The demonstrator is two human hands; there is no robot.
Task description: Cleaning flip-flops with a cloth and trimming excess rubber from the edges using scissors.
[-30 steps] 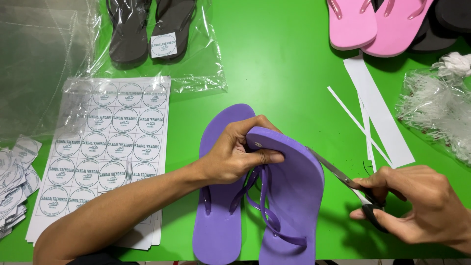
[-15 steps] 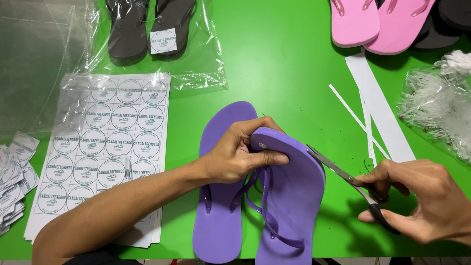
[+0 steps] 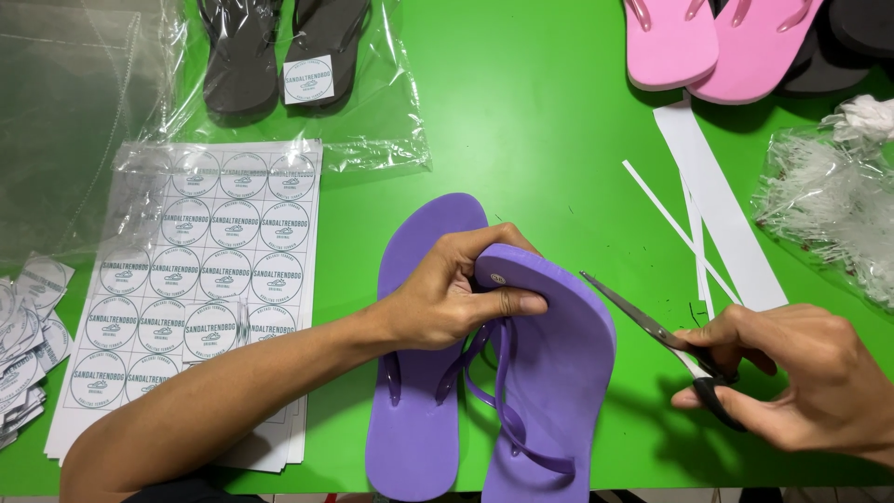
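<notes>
Purple flip-flops lie nearest us on the green bench, one flat, the other tilted up over it. Our left hand has its grip clenched on the raised sandal's toe end, thumb along the sole. Our right hand grasps black-handled scissors, blades parted and pointing at the sandal's edge, just short of it. Left of us sits a sheet of round stickers under clear film, with loose stickers beside it. Farther off lie white paper strips, a crinkled clear bag, dark sandals in plastic and pink sandals, cut off by the frame. The purple pair's heels are also cut off.
</notes>
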